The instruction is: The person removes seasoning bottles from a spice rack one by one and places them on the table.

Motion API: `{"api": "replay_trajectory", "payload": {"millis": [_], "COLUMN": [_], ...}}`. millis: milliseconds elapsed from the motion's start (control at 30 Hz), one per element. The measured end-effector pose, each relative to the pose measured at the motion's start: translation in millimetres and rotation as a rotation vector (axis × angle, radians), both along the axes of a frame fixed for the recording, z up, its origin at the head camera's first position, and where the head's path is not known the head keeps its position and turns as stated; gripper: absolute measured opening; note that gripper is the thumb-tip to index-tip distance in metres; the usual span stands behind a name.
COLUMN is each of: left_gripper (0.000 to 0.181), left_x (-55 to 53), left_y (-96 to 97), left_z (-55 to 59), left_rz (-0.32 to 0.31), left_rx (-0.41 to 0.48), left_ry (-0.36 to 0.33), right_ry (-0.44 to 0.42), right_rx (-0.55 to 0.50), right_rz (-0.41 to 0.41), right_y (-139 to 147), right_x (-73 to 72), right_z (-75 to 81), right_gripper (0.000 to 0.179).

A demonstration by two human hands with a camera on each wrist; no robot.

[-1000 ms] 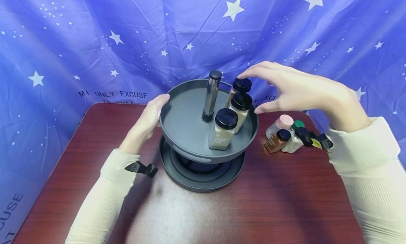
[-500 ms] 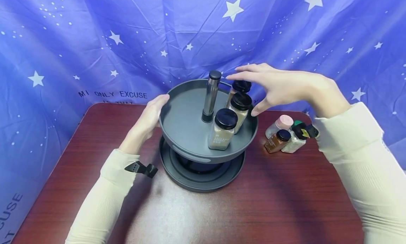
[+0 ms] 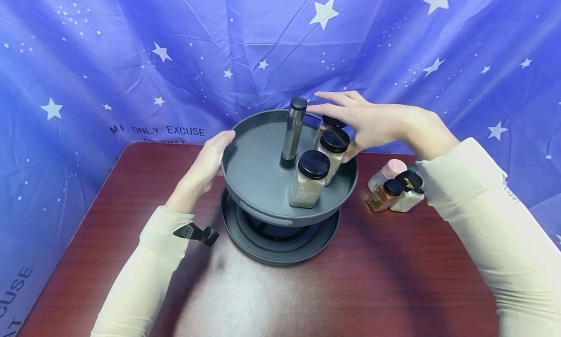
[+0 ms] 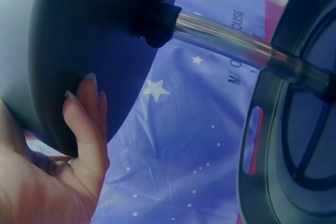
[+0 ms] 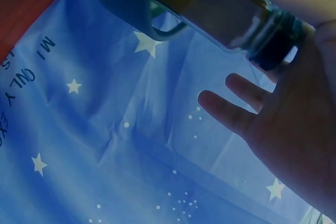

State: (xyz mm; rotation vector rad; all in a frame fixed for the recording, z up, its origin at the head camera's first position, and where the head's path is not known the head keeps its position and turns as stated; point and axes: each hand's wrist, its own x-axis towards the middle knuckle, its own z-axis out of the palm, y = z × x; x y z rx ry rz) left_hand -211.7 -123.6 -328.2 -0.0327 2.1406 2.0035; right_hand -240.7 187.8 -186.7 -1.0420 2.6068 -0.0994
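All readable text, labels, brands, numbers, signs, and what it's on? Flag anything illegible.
"MI ONLY EXCUSE": starry blue curtain, behind the table.
"IS THAT": curtain, just below that, lower part cut off.
"CUSE" and "AT": curtain, lower left of the head view.
Front jar: white lettering, too blurred to read.
Brown jar: label too small to read.
Right sleeve: marking near the cuff, too small to read.
No readable brands or numbers.

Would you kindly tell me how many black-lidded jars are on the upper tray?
3: the front jar, the middle jar just behind it, and the rear jar, partly hidden by the right hand. No other shows.
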Motion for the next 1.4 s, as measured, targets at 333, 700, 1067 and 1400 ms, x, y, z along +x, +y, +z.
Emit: {"api": "replay_trajectory", "payload": {"millis": [333,700,1067,1400], "left_gripper": [0.048,0.047,0.048,0.048], "left_x": [0.0,1.9,2.3,1.2], "left_y": [1.4,1.6,2.1,1.6], "left_z": [2.5,2.8,0.8,0.2], "left_rz": [0.004,0.008,0.008,0.013], "left_rx": [0.005,0.001,0.004,-0.003], "left_ry": [0.003,-0.003,-0.008,-0.003], "right_ry": [0.067,0.191,0.180,0.167], "right_rx": [-0.063,-0.193,-0.191,-0.195], "right_rz": [0.039,0.150,0.107,0.018], "right_y": [0.1,-2.0,0.3,0.4], "right_x": [-0.3,-6.2,-4.6,-2.6], "right_z": [-6.2,-16.6,-15.2,-12.5], "right_gripper": [0.078,0.031,0.033,0.047]}}
